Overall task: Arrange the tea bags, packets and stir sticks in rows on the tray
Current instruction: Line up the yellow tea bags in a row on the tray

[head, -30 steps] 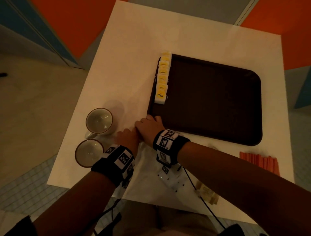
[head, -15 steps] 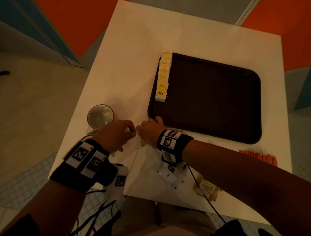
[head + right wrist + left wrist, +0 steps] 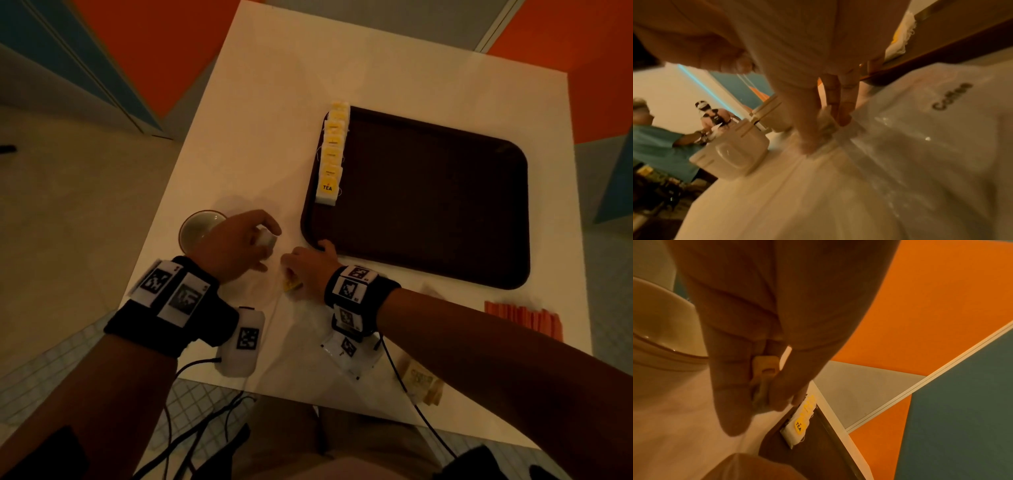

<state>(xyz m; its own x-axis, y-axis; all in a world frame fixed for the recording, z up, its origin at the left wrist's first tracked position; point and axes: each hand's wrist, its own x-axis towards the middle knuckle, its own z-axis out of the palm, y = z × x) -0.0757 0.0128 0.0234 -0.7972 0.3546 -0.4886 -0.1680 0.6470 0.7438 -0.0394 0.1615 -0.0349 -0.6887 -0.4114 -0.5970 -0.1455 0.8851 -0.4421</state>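
Cup (image 3: 200, 229) at bench (image 3: 257, 137) left edge. Left hand (image 3: 236, 245) beside it, fingers (image 3: 731, 402) pinching tea bag (image 3: 266, 237), lifted clear of bench. Right hand (image 3: 308, 265) at tray (image 3: 445, 274) near-left corner, fingers curled on another tea bag (image 3: 291, 284). Row of tea bags (image 3: 330, 161) along tray's left edge. Step, likely: extending that row. Next: carry bag right, set at row's near end.

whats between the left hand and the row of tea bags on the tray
Only bare white table and the tray's near-left rim lie between the left hand and the tea bags, seen in the head view.
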